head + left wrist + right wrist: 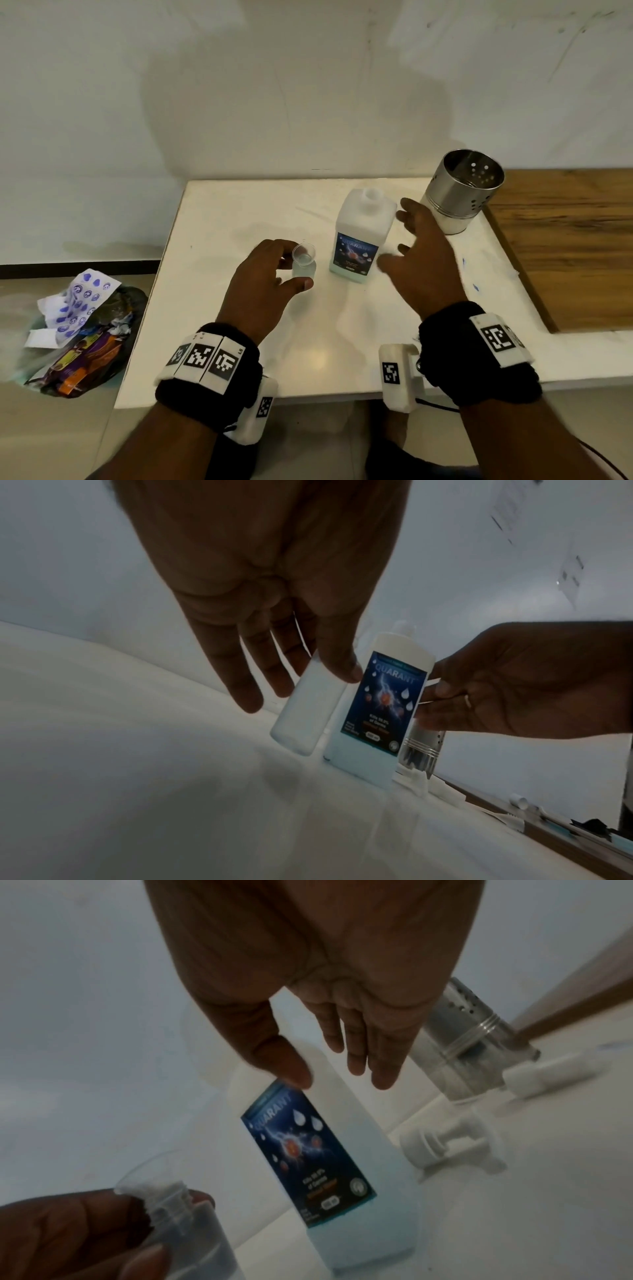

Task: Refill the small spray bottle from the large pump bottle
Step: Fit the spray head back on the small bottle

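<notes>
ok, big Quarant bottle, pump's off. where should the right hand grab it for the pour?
Probably the upper body, above the label, coming from its right side. The large bottle stands upright with flat sides, and its neck is open. The right hand is open beside it already. The left hand holds the small bottle, its funnel on the bottle's left, so that side is taken.

Bright from above, dark and fuzzy up close

The head view is bright, with shine on the white table [318,356] and a big soft shadow on the wall [274,102]. Both wrist views are dim, blurry and bent at the edges.
</notes>
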